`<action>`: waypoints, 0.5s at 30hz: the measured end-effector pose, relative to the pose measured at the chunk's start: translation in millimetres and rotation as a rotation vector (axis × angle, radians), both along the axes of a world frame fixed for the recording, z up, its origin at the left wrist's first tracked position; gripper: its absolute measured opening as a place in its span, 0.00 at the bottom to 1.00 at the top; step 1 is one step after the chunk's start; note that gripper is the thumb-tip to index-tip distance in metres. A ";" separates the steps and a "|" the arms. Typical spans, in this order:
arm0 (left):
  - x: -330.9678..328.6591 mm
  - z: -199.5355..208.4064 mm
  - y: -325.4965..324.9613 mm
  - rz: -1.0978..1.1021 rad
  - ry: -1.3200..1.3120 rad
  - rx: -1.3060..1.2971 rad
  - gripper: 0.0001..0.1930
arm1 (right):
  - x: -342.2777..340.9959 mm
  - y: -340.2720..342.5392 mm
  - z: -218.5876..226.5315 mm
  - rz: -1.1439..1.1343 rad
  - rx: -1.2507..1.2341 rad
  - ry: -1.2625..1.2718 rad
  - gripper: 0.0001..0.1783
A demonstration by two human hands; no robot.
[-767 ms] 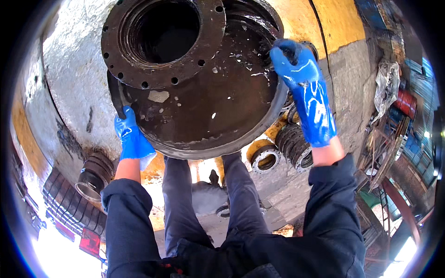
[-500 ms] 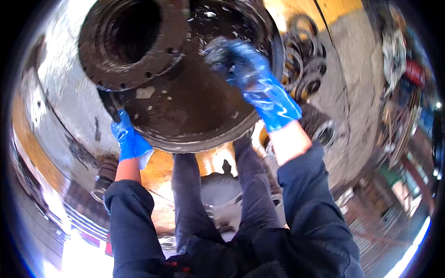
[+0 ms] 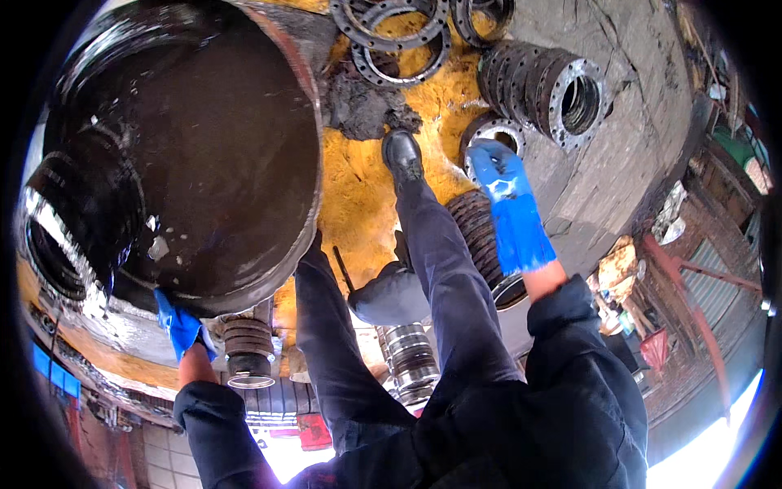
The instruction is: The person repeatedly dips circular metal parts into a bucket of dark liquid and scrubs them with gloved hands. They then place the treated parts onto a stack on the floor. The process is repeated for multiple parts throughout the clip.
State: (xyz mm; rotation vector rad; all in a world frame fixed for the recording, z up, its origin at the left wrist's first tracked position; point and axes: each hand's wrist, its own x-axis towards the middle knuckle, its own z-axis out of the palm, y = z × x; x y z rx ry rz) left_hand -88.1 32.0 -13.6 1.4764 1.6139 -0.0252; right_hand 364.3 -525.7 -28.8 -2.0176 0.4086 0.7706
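Note:
My left hand [image 3: 181,323], in a blue rubber glove, grips the near rim of a wide round tub [image 3: 309,175] of dark liquid. Its thumb lies over the edge; the other fingers are mostly hidden. Inside the tub's left side rests a dark, wet, ribbed metal cylinder [image 3: 90,204] with an open round end. My right hand [image 3: 498,175], also blue-gloved, is out to the right on the floor side. Its fingers are curled over the near edge of a metal flange ring [image 3: 509,130] with bolt holes, covering part of it.
A row of stacked flanges [image 3: 542,90] lies beyond my right hand. Loose flat rings [image 3: 403,41] lie at the top. Ribbed cylinders [image 3: 476,232] stand near my right leg, and another [image 3: 247,346] by the tub. A dark rag-like heap [image 3: 366,106] lies before my shoe [image 3: 402,153].
The view has swung right, putting the tub at the left. My right hand has left the tub's inside and reached the flange ring. My left hand stays at the rim.

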 end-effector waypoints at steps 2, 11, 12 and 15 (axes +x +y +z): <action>-17.4 -2.5 23.4 -0.087 0.070 -0.069 0.29 | -12.8 -98.8 -76.2 -0.068 -0.156 0.048 0.17; 22.4 18.0 13.8 -0.010 0.238 -0.058 0.26 | 3.2 -126.5 -204.4 0.160 -0.749 0.252 0.44; 27.3 19.0 18.6 -0.030 0.254 -0.061 0.26 | 6.8 -115.4 -206.0 0.138 -0.749 0.232 0.43; 24.7 17.1 22.9 -0.060 0.285 -0.070 0.26 | 3.7 -115.7 -242.6 0.098 -0.778 0.266 0.36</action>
